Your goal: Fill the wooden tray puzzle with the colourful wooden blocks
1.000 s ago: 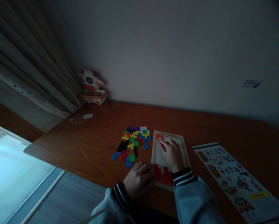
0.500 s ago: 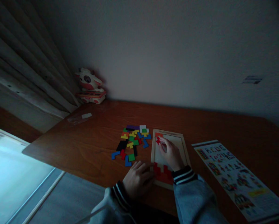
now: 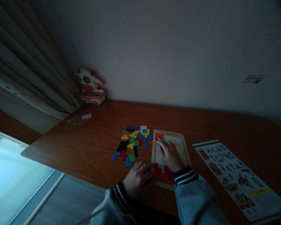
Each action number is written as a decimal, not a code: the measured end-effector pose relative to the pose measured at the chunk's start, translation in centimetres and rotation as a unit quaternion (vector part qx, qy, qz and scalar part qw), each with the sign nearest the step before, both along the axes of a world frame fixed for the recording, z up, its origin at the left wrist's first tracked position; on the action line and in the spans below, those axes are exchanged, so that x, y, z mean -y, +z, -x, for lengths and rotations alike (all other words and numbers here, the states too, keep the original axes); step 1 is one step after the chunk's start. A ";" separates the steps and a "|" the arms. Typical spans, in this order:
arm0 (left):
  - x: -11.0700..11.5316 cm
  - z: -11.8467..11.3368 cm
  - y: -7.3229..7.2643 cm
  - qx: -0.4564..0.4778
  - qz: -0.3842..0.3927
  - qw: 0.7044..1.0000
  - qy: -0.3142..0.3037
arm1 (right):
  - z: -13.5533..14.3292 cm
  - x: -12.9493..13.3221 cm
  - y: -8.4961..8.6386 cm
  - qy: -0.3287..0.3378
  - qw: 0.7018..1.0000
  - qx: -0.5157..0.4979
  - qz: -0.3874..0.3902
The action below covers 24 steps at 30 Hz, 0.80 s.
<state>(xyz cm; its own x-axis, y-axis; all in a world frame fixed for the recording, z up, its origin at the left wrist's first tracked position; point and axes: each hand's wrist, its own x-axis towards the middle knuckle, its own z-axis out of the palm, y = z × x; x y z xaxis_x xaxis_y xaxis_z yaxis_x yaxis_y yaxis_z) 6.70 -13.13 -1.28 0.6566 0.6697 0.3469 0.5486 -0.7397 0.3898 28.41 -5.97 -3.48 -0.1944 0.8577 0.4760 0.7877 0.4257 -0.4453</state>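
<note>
- Red piece [image 3: 157, 138]: flat, partly covered by right hand [image 3: 170, 153] fingers; cannot tell if gripped.
- Wooden tray [image 3: 171, 133]: rim just left of those fingers, open room right.
- Left hand [image 3: 139, 181]: fingers bent, hold unclear.

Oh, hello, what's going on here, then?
A person is handling flat coloured pieces at a wooden tray. The right hand reaches over it, its fingertips at a red piece near the far left corner; whether they grip it is hard to tell. The left hand rests by the tray's near left side. More red pieces lie along the near end, loose pieces are scattered to the left, and a printed sheet lies to the right.
</note>
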 end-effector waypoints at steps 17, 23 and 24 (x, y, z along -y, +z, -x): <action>-3.6 7.2 -0.5 0.061 -0.078 0.969 0.227 | 0.2 0.0 0.3 -0.017 1.000 0.014 -0.008; -4.0 9.8 -0.6 0.003 -0.086 0.976 0.201 | 3.9 0.6 3.6 0.069 0.996 0.045 0.018; -4.0 9.7 -0.5 -0.004 -0.084 0.977 0.194 | 4.9 0.4 4.0 0.087 0.995 0.051 0.022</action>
<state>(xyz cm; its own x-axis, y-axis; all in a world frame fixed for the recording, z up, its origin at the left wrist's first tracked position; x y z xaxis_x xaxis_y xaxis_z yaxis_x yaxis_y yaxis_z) -3.01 -9.14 -1.76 0.3675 0.8029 0.4693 0.8031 -0.5285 0.2753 23.52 -6.38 0.51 -0.3864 0.8270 0.4085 0.7462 0.5405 -0.3886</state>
